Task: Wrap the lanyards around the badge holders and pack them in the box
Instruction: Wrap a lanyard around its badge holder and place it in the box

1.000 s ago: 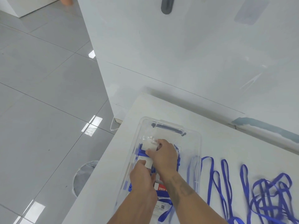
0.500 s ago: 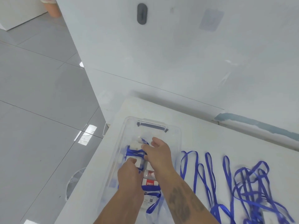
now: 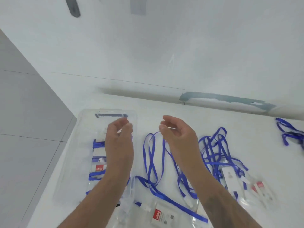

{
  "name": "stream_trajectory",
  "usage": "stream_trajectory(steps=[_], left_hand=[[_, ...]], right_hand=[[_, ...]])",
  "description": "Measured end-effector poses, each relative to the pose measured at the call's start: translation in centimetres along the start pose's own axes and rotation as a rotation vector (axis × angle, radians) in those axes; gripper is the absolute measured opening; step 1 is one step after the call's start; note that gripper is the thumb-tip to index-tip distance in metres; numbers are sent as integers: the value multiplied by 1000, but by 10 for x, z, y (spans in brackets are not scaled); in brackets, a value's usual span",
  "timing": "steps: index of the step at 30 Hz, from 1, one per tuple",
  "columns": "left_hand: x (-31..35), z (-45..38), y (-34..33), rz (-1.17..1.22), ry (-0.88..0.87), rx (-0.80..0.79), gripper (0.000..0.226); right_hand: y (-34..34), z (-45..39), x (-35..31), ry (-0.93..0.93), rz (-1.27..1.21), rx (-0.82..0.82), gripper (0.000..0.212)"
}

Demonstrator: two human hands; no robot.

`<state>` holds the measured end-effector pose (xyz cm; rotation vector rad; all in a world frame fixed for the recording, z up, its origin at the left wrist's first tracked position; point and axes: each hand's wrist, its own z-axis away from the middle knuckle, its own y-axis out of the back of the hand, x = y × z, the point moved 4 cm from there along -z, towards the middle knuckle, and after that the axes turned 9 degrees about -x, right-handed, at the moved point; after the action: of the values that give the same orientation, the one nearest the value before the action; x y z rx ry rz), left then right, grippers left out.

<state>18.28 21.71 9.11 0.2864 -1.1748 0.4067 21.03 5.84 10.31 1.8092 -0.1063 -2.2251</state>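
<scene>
A clear plastic box lies on the white table at the left, with wrapped badge holders and blue lanyard bands inside it. My left hand hovers above the box, fingers loosely curled, holding nothing. My right hand hangs in the air to the right of the box, relaxed and empty, over loose blue lanyards. An unwrapped badge holder with a red label lies near the front edge. Further holders sit tangled in lanyards at the right.
The table butts against a white wall at the back; its left edge drops to grey floor tiles. Another blue lanyard lies at the far right. A strip of bluish tape runs along the wall's base.
Both hands have come up out of the box and let go of the wrapped holder, which stays inside. The right hand has shifted right over the loose lanyards. The view has turned right.
</scene>
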Motion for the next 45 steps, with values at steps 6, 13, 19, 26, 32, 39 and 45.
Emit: stream_trajectory(steps=[6,13,19,26,32,39,45], left_hand=[[0,18,-48,-315,-196,-177,25],[-55,50,-74,-748,-203,-408,27],[-127,73,-62,-1154,-92,-614,29],[-184,78,-36,-1540,-85,-790,40],[-203,77,-34,-1725,-207,-818,51],[-197,63,-40,-1682,-154,-867,33],[-178,51,-42,-1372,87,-879,13]], right_hand=[[75,21,25,43,158,106,24],[95,60,94,-47,432,5,29],[67,103,155,-159,598,-213,28],[28,127,191,-286,766,-482,41],[10,128,205,-260,947,-513,56],[13,117,205,-263,1000,-510,41],[38,105,195,-350,732,-463,34]])
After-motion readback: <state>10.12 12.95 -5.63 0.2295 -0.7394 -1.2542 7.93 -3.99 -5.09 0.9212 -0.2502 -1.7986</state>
